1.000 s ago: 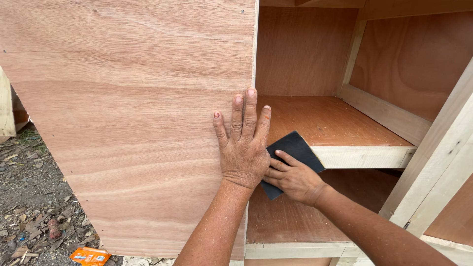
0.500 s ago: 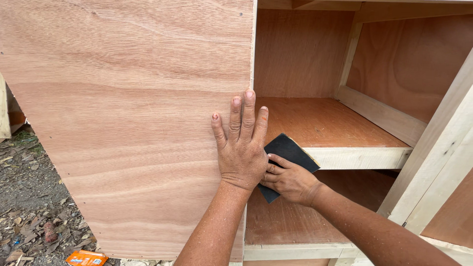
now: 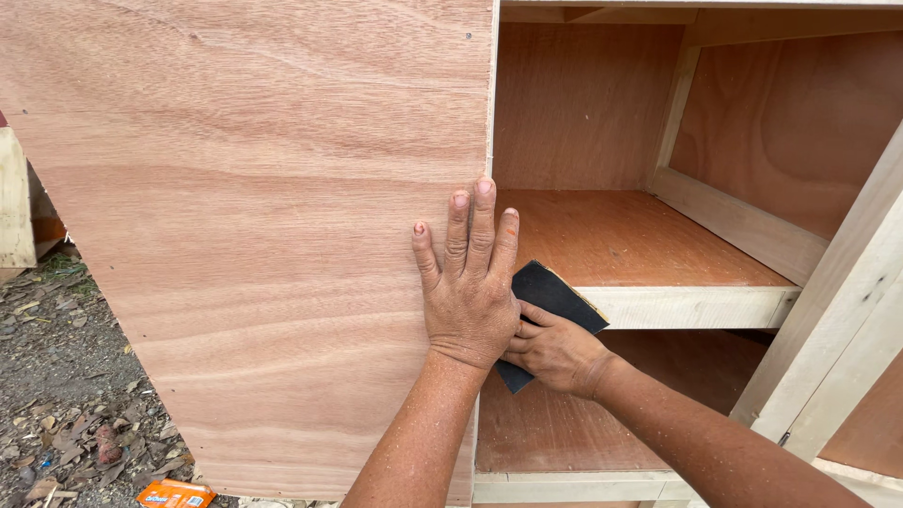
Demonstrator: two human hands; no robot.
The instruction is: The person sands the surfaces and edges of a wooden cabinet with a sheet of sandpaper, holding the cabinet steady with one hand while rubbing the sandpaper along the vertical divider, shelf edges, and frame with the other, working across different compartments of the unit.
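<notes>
1. Plywood side panel [image 3: 254, 235]: upright, forming cabinet's outer wall.
2. Left hand [image 3: 467, 287]: flat, fingers spread, pressed on panel near its front edge, gripping nothing.
3. Right hand [image 3: 555, 353]: curled around dark sandpaper sheet [image 3: 546, 301], held at panel's edge, before shelf [image 3: 649, 254].

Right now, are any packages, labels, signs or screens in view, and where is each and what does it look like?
Small packet: flat, roughly rectangular, orange with pale markings, lying on the littered ground at the bottom left, below the plywood panel and partly cut off by the picture's edge.
No labels, signs or screens show anywhere else.
</notes>
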